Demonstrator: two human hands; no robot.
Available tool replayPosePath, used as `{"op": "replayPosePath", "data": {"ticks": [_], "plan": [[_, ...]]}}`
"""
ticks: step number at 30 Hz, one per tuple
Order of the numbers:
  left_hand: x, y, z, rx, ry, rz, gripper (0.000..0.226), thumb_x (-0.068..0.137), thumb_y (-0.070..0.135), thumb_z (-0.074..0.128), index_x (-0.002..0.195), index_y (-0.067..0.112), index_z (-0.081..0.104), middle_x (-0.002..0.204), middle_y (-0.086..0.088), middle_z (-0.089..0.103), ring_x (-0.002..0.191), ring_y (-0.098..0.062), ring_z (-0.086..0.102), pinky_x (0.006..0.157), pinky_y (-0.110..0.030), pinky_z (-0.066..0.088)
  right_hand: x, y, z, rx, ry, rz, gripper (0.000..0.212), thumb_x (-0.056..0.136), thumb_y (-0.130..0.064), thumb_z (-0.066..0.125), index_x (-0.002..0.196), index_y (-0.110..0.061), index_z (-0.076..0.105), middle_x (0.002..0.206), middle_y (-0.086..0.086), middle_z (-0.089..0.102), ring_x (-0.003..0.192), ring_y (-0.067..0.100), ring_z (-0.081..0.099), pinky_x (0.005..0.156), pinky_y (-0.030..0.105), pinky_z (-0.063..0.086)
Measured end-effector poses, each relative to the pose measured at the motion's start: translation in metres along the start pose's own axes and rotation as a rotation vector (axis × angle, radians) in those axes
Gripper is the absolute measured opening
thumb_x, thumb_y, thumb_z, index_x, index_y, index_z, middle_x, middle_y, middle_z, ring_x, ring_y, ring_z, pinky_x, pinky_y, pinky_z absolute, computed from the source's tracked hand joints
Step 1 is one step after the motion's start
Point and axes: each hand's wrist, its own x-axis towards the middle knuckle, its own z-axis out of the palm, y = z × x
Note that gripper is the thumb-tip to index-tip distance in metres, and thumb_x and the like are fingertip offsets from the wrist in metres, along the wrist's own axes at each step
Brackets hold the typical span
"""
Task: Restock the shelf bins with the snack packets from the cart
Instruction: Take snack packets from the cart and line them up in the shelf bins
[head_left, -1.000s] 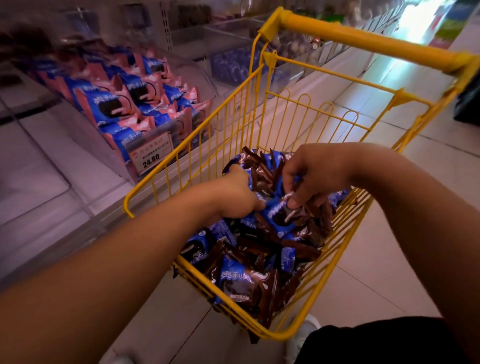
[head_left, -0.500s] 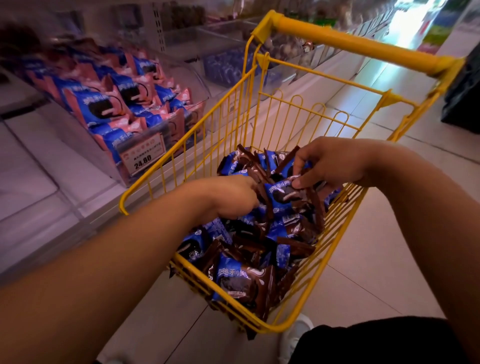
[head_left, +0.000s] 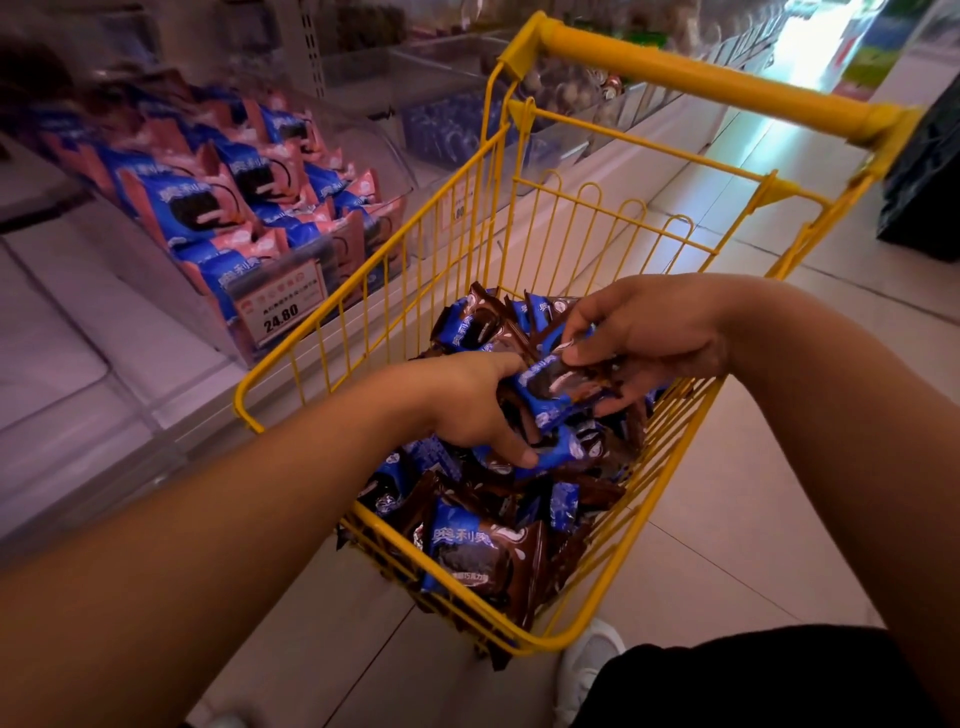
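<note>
Both hands work in the yellow cart (head_left: 524, 642), gathering blue-and-brown snack packets (head_left: 478, 551).

The left hand (head_left: 467, 405) curls round a bunch of packets near the cart's middle; the right hand (head_left: 649, 338) pinches another packet (head_left: 550, 384) just above it, fingers bent. More packets heap toward the cart's near corner. Off its left edge, a clear shelf bin (head_left: 218, 322) holds pink-and-blue packets (head_left: 197, 202) behind a price tag (head_left: 283, 309).

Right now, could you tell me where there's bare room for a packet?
Free: the cart's far end by the handle, and the clear bin left of the pink packets' bin. Crowded: the packet pile under both hands.
</note>
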Motion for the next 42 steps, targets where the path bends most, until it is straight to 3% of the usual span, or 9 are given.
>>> {"op": "replayPosePath", "data": {"ticks": [5,9,11,17,22,28,31,33,42], "plan": [[0.001,0.002,0.005,-0.062,-0.039,0.038,0.079,0.072,0.019,0.087,0.135,0.023,0.04,0.134,0.0,0.055,0.118,-0.021,0.056,0.091,-0.034,0.053,-0.011,0.0,-0.017,-0.223,0.094,-0.115,0.026,0.089,-0.009,0.07,0.112,-0.019,0.063,0.105,0.019,0.071,0.087,0.029,0.075,0.055,0.031,0.059],[-0.003,-0.004,0.002,-0.175,0.066,0.092,0.074,0.068,0.01,0.089,0.125,0.025,0.044,0.122,-0.005,0.06,0.105,-0.025,0.063,0.088,-0.044,0.057,-0.013,0.005,-0.022,-0.147,0.061,-0.21,0.082,0.079,-0.003,0.075,0.139,-0.044,0.037,0.102,0.014,0.074,0.087,0.031,0.075,0.056,0.037,0.06],[-0.007,-0.009,-0.005,-0.244,0.158,0.099,0.066,0.068,0.012,0.088,0.12,0.026,0.049,0.117,-0.002,0.062,0.1,-0.021,0.065,0.081,-0.037,0.058,-0.015,0.005,-0.024,-0.107,0.093,-0.273,0.09,0.067,-0.011,0.08,0.14,-0.035,0.034,0.097,0.01,0.077,0.086,0.031,0.075,0.056,0.038,0.061],[-0.031,-0.024,-0.035,-0.759,0.44,0.173,0.046,0.067,-0.002,0.08,0.107,0.016,0.068,0.093,-0.009,0.077,0.085,-0.024,0.074,0.068,-0.033,0.059,-0.02,0.006,-0.014,-0.029,0.07,-0.509,0.042,0.067,-0.01,0.079,0.108,-0.005,0.068,0.099,0.018,0.075,0.098,0.035,0.072,0.076,0.036,0.06],[-0.057,-0.036,-0.041,-0.844,0.509,0.221,0.015,0.083,0.015,0.069,0.087,0.028,0.076,0.086,0.005,0.076,0.071,-0.006,0.067,0.057,-0.024,0.052,-0.024,-0.008,0.011,0.146,-0.178,-0.592,0.039,0.074,0.0,0.068,0.113,-0.005,0.069,0.109,0.027,0.071,0.097,0.039,0.068,0.076,0.035,0.062],[-0.085,-0.042,-0.036,-1.096,0.329,0.226,0.023,0.096,0.015,0.052,0.099,0.022,0.074,0.102,-0.008,0.076,0.086,-0.023,0.074,0.066,-0.041,0.06,-0.023,-0.02,0.029,0.158,-0.362,-0.566,0.046,0.08,0.001,0.065,0.124,-0.012,0.065,0.123,0.02,0.068,0.109,0.035,0.068,0.08,0.047,0.061],[-0.092,-0.037,-0.034,-1.19,0.095,0.2,0.048,0.097,0.049,0.041,0.126,0.018,0.064,0.12,-0.014,0.07,0.103,-0.036,0.07,0.077,-0.048,0.06,-0.019,-0.025,0.038,0.218,-0.32,-0.602,0.044,0.079,0.001,0.066,0.121,-0.011,0.066,0.119,0.021,0.069,0.105,0.031,0.07,0.085,0.051,0.058],[-0.092,-0.034,-0.033,-1.221,0.082,0.198,0.061,0.092,0.063,0.044,0.127,0.017,0.064,0.119,-0.015,0.07,0.107,-0.037,0.068,0.088,-0.051,0.057,-0.018,-0.026,0.042,0.261,-0.277,-0.621,0.045,0.079,-0.001,0.067,0.123,-0.008,0.064,0.117,0.022,0.07,0.103,0.031,0.071,0.081,0.045,0.061],[-0.081,-0.037,-0.031,-1.323,0.292,0.224,0.034,0.088,0.016,0.063,0.122,0.012,0.059,0.102,-0.015,0.072,0.074,-0.025,0.07,0.064,-0.032,0.059,-0.013,-0.027,0.042,0.414,0.156,-0.665,0.019,0.069,-0.013,0.074,0.086,-0.006,0.07,0.082,0.008,0.073,0.074,0.015,0.07,0.07,0.028,0.062]]}}
